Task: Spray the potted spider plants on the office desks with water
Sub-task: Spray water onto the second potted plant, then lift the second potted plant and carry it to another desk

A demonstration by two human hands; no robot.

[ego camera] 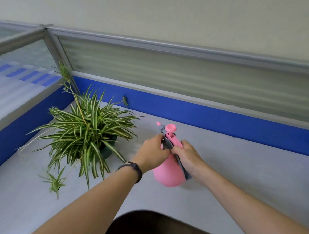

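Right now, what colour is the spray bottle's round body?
Pink plastic spray bottle: pink body, shown in the head view.

Single view only; no second view for overlap. Head-worn wide-angle camera is looking forward and steeply down from above the near edge of the tabletop (243, 165). It is facing the corner where the blue partition (213, 117) is meeting a side panel. View is sitting close: both forearms are entering from the bottom edge, left hand (152, 153) and right hand (186, 155) near frame centre. Straight partition rails are bowing toward the frame edges. Horizon is tilting down to the right.
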